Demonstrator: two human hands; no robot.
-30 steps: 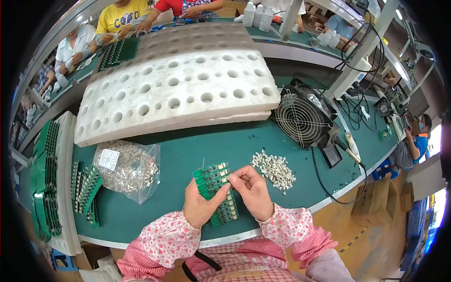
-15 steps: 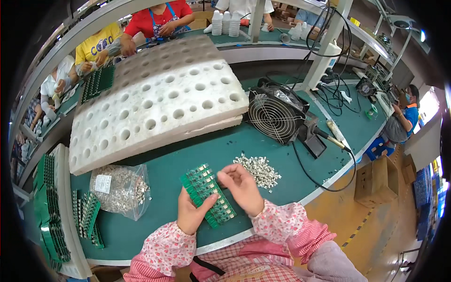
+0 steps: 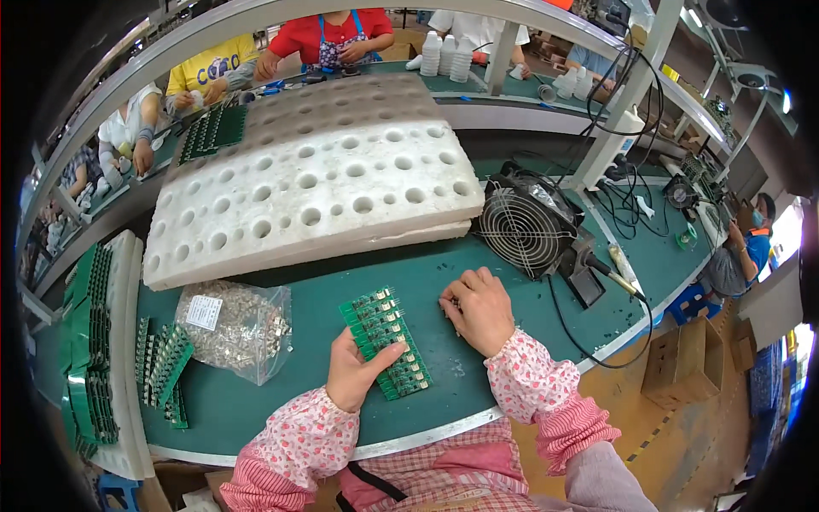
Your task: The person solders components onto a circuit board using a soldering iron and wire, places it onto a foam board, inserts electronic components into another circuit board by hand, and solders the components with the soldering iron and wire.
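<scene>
Bright, fairly even light covers the tabletop [image 3: 316,307]. The foam block [image 3: 331,162] is stark white on its near part and grey with shade on its far part, with a dark shadow beneath its near side. The plastic bag [image 3: 247,341] near the tabletop's left edge carries small glints. The circuit board [image 3: 380,322] is reasonably sharp; people [image 3: 213,72] beyond the far edge look softer. White glare burns out the view past the right edge. Fisheye distortion bows the near edge, and black rings the view.
</scene>
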